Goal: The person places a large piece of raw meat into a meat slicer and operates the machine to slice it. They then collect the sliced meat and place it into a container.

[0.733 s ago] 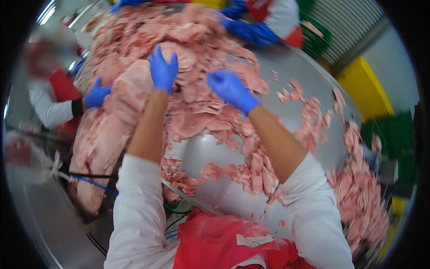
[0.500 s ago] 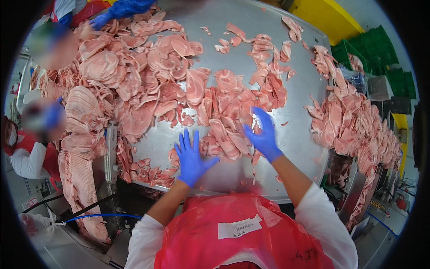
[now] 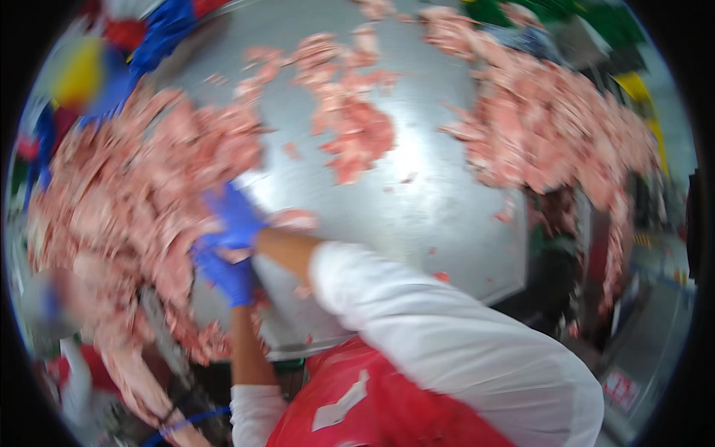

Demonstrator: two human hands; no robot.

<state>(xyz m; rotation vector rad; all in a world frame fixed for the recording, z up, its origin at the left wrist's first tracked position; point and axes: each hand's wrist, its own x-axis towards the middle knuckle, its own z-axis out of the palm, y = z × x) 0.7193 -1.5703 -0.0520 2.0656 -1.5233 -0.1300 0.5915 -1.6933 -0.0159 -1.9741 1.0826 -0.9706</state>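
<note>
Both of my hands, in blue gloves, are close together at the right edge of a big heap of pink raw meat slices [image 3: 141,201] on the left of the metal table [image 3: 432,194]. My right hand [image 3: 237,216] reaches across to the left, against the heap; motion smears its fingers. Just below it is my left hand [image 3: 231,279], blurred too and partly covered by the right. A bit of pink meat [image 3: 233,255] shows between the two gloves. Whether either hand grips a slice is not clear. One loose slice [image 3: 294,220] lies beside my right wrist.
A smaller group of slices [image 3: 357,138] lies mid-table. Another large meat heap [image 3: 551,127] spills over the right edge. Green crates [image 3: 607,22] stand at the far right. At the upper left is a co-worker's blue sleeve [image 3: 164,33]. Small scraps dot the metal.
My hands have swept left from mid-table to the left heap, and the slices between them have left the near middle. The view has turned, shifting the table's contents leftward.
</note>
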